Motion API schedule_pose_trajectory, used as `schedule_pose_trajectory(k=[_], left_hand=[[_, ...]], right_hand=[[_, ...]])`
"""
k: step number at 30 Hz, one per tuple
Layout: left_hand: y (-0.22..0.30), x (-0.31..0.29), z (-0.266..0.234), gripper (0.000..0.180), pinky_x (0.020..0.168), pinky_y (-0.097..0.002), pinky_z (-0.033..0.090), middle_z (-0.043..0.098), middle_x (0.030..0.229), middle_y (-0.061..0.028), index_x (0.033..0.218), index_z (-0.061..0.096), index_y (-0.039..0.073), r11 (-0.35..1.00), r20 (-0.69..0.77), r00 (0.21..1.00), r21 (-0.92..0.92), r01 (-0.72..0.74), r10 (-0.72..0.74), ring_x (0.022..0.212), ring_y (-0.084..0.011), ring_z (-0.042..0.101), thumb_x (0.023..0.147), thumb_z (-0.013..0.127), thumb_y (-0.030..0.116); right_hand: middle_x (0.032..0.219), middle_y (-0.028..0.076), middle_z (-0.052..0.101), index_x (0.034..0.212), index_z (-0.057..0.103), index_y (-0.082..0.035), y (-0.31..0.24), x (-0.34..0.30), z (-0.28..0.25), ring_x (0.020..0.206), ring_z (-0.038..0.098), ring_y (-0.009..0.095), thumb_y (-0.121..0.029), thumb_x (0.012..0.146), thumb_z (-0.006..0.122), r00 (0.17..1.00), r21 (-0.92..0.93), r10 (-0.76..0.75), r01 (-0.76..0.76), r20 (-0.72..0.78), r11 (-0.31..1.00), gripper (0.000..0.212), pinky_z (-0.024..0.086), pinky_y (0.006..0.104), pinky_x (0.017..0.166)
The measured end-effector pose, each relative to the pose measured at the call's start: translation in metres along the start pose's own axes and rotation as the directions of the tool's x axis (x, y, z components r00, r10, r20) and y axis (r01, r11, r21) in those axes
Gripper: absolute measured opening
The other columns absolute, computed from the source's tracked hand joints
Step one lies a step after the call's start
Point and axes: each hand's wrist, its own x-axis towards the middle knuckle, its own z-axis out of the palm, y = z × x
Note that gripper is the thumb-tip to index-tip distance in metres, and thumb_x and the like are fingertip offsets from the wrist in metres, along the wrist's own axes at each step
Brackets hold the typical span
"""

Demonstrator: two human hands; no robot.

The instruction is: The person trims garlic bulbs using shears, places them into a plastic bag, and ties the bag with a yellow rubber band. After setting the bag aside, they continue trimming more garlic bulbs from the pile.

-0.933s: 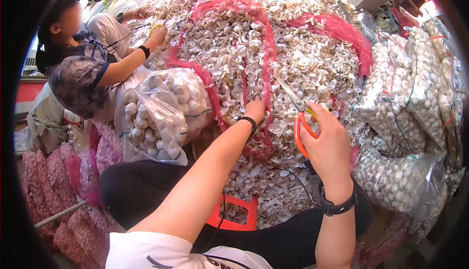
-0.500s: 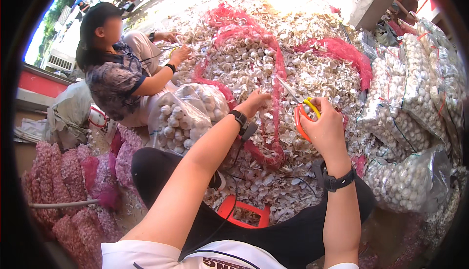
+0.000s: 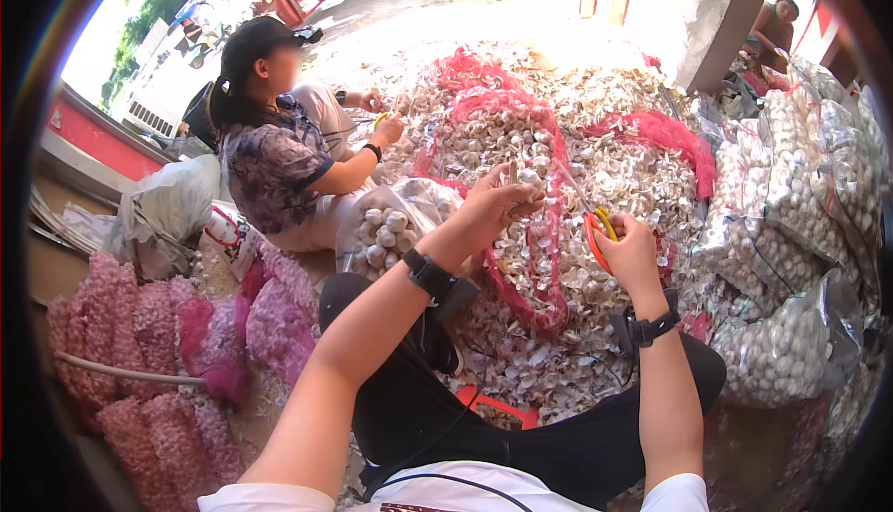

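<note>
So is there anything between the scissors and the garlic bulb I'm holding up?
Nothing visible. The left hand holds the garlic bulb above the garlic pile, and the scissors in the right hand point toward it across an open gap. The red mesh netting lies below, on the pile.

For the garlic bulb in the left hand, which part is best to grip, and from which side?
Grip the garlic bulb around its round body, coming from below with the left hand. That probably leaves its stalk end, pointing up, free for the scissors that the right hand holds.
</note>
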Motion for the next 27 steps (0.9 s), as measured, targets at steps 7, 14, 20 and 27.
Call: schedule_pose_trajectory(k=[7,14,20,27], left_hand=[[0.013,0.004,-0.019,0.031,0.100,-0.0321,0.052,0.061,0.123,-0.0154,0.124,0.049,0.001,0.995,0.258,0.965,-0.102,-0.015,0.041,0.115,-0.0259,0.063,0.094,0.053,-0.004],[0.028,0.016,-0.023,0.034,0.095,-0.0304,0.054,0.064,0.118,-0.0114,0.126,0.049,0.001,0.996,0.209,0.974,-0.016,-0.085,0.086,0.113,-0.0222,0.064,0.095,0.063,0.008],[0.038,0.015,-0.028,0.035,0.080,-0.0240,0.053,0.066,0.113,-0.0061,0.124,0.054,0.003,0.994,0.134,0.985,-0.054,-0.100,0.106,0.103,-0.0156,0.066,0.094,0.067,0.018],[0.032,0.024,-0.027,0.042,0.075,-0.0252,0.052,0.068,0.107,-0.0053,0.124,0.056,0.003,0.982,0.071,0.991,0.144,-0.125,0.116,0.094,-0.0116,0.066,0.091,0.073,0.023]], right_hand=[[0.087,0.004,0.069,0.111,0.064,0.004,-0.012,-0.003,0.014,0.073,0.062,0.008,-0.020,0.088,0.073,0.997,0.332,-0.012,-0.015,0.079,0.943,0.035,0.052,0.0244,0.068],[0.097,0.007,0.067,0.119,0.057,0.001,-0.037,-0.002,0.018,0.082,0.063,0.011,-0.018,0.089,0.071,0.992,0.391,-0.087,0.043,0.094,0.919,0.038,0.052,0.0266,0.073],[0.105,0.012,0.062,0.120,0.053,0.000,-0.041,-0.010,0.021,0.094,0.061,0.023,-0.020,0.082,0.077,0.983,0.173,-0.182,0.176,0.023,0.969,0.049,0.050,0.0349,0.082],[0.107,0.012,0.061,0.122,0.052,0.000,-0.039,-0.012,0.024,0.096,0.061,0.021,-0.020,0.083,0.076,0.983,0.138,-0.183,0.177,0.031,0.974,0.050,0.049,0.0344,0.085]])
